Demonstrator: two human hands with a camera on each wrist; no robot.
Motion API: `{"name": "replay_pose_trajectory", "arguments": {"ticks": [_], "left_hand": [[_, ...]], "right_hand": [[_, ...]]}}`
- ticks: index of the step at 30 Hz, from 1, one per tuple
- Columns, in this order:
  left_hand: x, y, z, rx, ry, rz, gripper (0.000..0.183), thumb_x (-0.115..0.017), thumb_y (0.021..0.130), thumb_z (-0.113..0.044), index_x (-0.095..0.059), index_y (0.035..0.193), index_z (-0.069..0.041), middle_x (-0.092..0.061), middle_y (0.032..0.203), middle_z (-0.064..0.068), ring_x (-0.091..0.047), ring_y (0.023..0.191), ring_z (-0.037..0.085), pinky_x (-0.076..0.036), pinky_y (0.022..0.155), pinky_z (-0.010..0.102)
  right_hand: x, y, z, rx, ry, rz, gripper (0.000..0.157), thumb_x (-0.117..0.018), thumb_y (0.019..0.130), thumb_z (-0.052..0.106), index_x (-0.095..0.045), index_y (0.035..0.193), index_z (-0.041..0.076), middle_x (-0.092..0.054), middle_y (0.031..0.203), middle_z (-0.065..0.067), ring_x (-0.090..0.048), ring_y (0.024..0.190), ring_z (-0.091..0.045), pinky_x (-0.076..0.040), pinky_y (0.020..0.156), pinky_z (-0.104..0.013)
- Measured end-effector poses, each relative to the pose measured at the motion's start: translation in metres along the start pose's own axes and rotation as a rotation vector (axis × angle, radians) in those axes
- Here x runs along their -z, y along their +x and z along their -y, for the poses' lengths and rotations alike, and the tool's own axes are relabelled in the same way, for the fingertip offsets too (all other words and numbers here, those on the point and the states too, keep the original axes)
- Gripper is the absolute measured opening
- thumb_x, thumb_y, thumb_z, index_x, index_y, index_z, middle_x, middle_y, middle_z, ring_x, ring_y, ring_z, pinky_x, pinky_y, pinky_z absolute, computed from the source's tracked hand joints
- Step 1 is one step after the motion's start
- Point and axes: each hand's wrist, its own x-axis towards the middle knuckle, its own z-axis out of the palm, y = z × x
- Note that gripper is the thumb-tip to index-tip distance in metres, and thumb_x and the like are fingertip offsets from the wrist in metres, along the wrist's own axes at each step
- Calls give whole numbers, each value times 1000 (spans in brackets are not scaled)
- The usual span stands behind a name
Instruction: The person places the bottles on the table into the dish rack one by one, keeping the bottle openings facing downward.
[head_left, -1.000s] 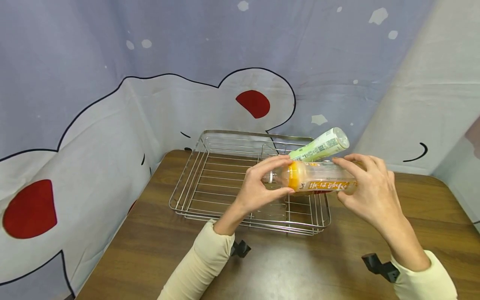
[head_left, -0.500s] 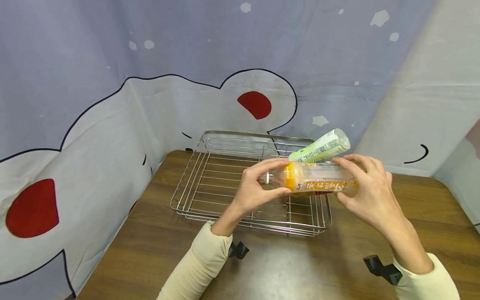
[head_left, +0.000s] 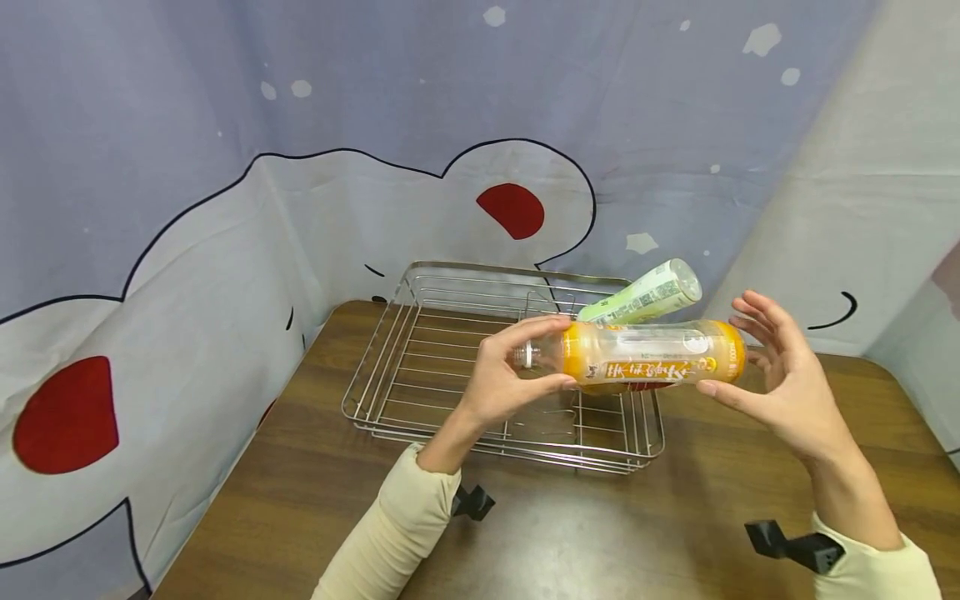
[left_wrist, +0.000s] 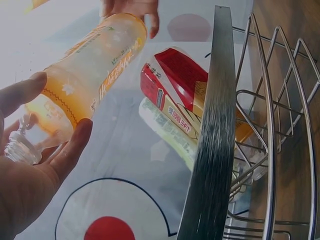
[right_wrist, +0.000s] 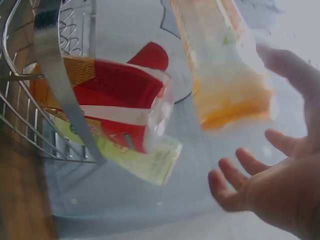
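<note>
My left hand (head_left: 498,379) grips a clear plastic drink bottle (head_left: 652,354) with an orange-and-white label just below its neck. The bottle lies level in the air above the wire basket (head_left: 411,375), neck to the left and capless. Around its base end, my right hand (head_left: 795,396) is spread with relaxed fingers. In the right wrist view, that hand (right_wrist: 280,185) is apart from the bottle (right_wrist: 225,75). A pale green bottle (head_left: 641,293) leans base-up in the basket's right part. Beside it leans a red-and-white bottle (left_wrist: 175,85), mostly hidden in the head view.
The metal wire basket stands on a brown wooden table (head_left: 315,500), against a printed curtain (head_left: 360,208). Its flat metal rim (left_wrist: 212,125) rises close to the left hand. Black wrist mounts (head_left: 795,546) sit on both sleeves.
My right hand has let go of the bottle's base and moved right, its fingers spreading. The left hand still holds the bottle and has shifted slightly left with it.
</note>
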Motion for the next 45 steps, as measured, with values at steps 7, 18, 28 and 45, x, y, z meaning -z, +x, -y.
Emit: {"name": "replay_pose_trajectory", "arguments": {"ticks": [7, 18, 28, 45], "left_hand": [[0, -2, -2, 55, -118, 6, 59, -81, 64, 21, -62, 119, 15, -61, 124, 28, -56, 122, 27, -54, 89, 43], [-1, -4, -4, 100, -207, 38, 60, -77, 65, 26, -58, 121, 18, -58, 127, 31, -59, 115, 26, -58, 79, 43], [0, -5, -4, 120, -230, 42, 61, -76, 65, 27, -57, 122, 18, -57, 127, 30, -60, 115, 25, -58, 80, 43], [2, -4, -4, 131, -260, 50, 71, -74, 67, 28, -48, 132, 17, -49, 137, 31, -57, 119, 36, -56, 85, 45]], "right_hand": [[7, -9, -18, 83, 624, 86, 88, -46, 73, -40, -22, 151, -7, -32, 150, -22, -44, 130, -29, -52, 90, -28], [-10, -7, -20, 59, 763, 171, 84, -43, 76, -38, -21, 151, -8, -37, 146, -27, -55, 118, -29, -55, 87, -31], [-12, -5, -13, 27, 720, 139, 71, -41, 77, -38, -35, 143, -12, -48, 137, -25, -55, 116, -28, -56, 84, -30], [-12, -4, -15, 54, 768, 115, 62, -41, 74, -40, -43, 133, -19, -51, 130, -28, -59, 108, -31, -57, 81, -35]]}}
